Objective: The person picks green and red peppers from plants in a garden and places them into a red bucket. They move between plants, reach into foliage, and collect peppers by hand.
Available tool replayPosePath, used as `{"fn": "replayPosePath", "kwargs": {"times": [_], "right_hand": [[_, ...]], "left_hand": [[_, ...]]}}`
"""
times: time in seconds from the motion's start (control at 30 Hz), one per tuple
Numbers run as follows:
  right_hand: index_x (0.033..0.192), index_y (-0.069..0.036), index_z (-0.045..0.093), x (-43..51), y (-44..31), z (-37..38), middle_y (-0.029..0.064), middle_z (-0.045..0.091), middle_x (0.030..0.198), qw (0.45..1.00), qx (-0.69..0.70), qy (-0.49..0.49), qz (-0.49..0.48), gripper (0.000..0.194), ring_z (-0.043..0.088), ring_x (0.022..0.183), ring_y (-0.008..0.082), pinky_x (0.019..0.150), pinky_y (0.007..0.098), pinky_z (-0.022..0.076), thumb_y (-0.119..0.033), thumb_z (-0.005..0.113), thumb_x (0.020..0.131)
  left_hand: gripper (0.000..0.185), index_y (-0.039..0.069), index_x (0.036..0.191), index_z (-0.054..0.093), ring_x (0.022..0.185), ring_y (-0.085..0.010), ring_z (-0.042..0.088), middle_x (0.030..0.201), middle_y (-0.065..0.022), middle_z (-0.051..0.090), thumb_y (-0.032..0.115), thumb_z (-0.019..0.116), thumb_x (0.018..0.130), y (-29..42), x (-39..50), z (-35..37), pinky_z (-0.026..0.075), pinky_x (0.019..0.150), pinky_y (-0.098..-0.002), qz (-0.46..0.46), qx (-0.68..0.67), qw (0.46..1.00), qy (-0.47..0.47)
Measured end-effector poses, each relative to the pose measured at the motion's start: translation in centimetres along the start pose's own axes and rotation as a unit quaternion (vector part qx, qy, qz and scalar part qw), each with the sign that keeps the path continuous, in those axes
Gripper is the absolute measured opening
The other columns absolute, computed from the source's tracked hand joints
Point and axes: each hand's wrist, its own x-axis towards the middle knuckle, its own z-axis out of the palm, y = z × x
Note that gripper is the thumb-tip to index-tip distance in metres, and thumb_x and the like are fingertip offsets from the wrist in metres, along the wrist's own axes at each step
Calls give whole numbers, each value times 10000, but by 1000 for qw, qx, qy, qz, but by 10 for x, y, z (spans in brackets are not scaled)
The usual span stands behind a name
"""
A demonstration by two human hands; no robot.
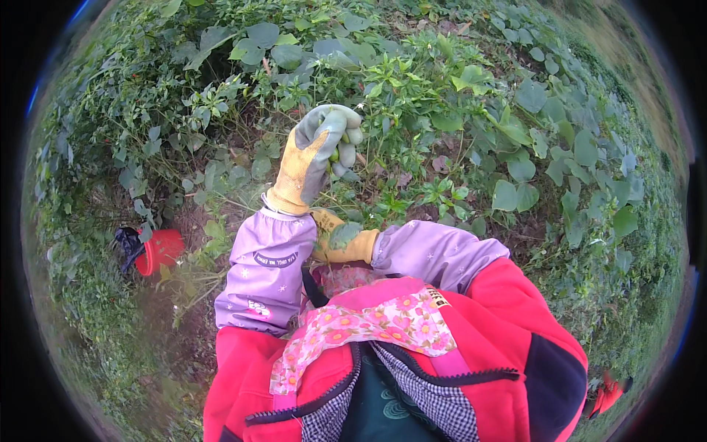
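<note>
My left hand (329, 145), in a yellow glove with grey coated palm and fingers, is raised over the chili pepper plants (397, 77). Its fingers are curled around small green pods (334, 155), which look like green chili peppers. Lower down, close to my body, is my right hand (345, 243) in a yellow glove. Its fingers are hidden behind my left forearm, and a green leaf (344, 235) overlaps the glove. Whether the right hand holds anything cannot be seen. A pink flowered apron (375, 320) hangs over my red jacket below both hands.
A red bucket (165, 250) lies tilted on the soil at the left, with a dark plastic bag (128, 247) at its mouth. Broad-leaved vines (519, 193) spread among the plants at the right. Something red (606, 395) shows at the lower right.
</note>
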Motion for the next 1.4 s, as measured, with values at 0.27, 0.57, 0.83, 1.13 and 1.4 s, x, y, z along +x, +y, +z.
{"fn": "replayPosePath", "kwargs": {"times": [0.27, 0.57, 0.83, 1.13, 1.4], "right_hand": [[1124, -78, 556, -13, -20, -20, 243, 505, 1216, 989, 18, -113, 93, 355, 492, 1137, 389, 957, 476, 402, -292, 580, 842], [1179, -12, 603, -38, -8, -135, 134, 665, 1018, 855, 210, 253, 402, 320, 653, 913, 229, 812, 321, 504, -208, 538, 934], [1148, -35, 587, -33, 20, -56, 172, 618, 1074, 937, 3, -33, 347, 446, 616, 959, 342, 818, 423, 502, -371, 620, 857], [1064, -3, 633, -32, 35, -58, 8, 661, 898, 716, 499, 60, 485, 288, 570, 794, 73, 736, 239, 470, -183, 678, 844], [1039, 0, 643, -45, 27, -42, 15, 668, 911, 714, 477, 137, 494, 202, 567, 793, 70, 730, 241, 481, -77, 628, 853]], "left_hand": [[385, 78, 1211, 520, 582, -61, 481, 777, 22, 548, 334, 587, 930, -80, -23, -71, 364, 448, -181, -136, -180, 967, 114], [249, 132, 1076, 536, 626, -96, 504, 774, 35, 519, 344, 559, 948, -100, -48, -96, 413, 490, -204, -121, -328, 933, 86], [140, 147, 984, 524, 721, -98, 507, 825, 39, 487, 274, 570, 948, -94, -48, -83, 471, 540, -203, -133, -364, 915, 110], [139, 133, 1069, 545, 692, -65, 484, 839, 27, 505, 151, 578, 935, -93, -64, -96, 398, 498, -181, -84, -422, 896, 110], [291, 50, 1044, 574, 508, -56, 448, 683, 35, 513, 286, 648, 891, -80, -77, -71, 334, 430, -190, -241, -134, 958, 80]]}}
